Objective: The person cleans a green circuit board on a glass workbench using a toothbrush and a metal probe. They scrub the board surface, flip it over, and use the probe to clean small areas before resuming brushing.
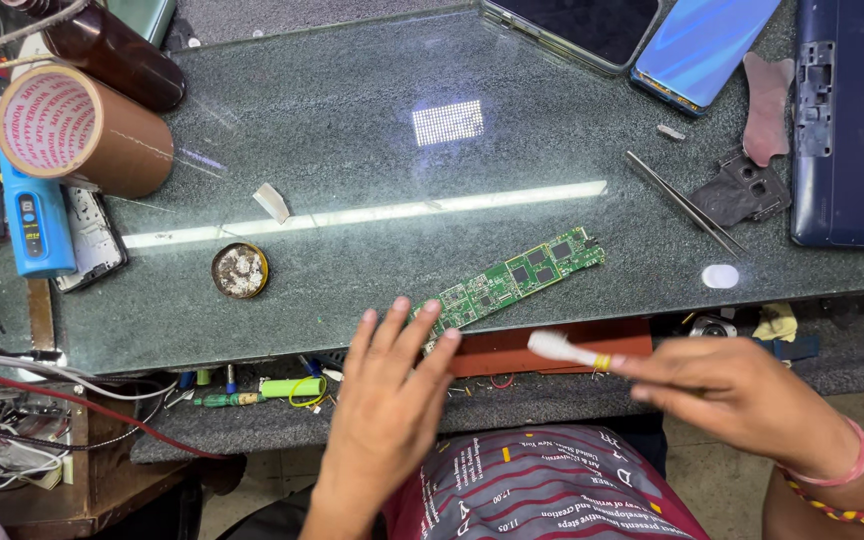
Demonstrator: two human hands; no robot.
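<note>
Just beyond left hand's (387, 400) fingertips, green circuit board (512, 279).

Green circuit board (512, 279) — white brush (564, 349) — brown tape roll (82, 130).

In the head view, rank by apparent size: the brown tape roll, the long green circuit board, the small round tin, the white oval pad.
1. Brown tape roll
2. Long green circuit board
3. Small round tin
4. White oval pad

The roll stands taller, nearer the camera, so its lead is unsure.

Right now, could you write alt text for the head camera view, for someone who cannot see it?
A person's left hand rests its fingertips on the end of a long green circuit board on a glass-topped bench, while the right hand holds a small white brush beside it. Tweezers, two phones and a tape roll lie around.
</note>
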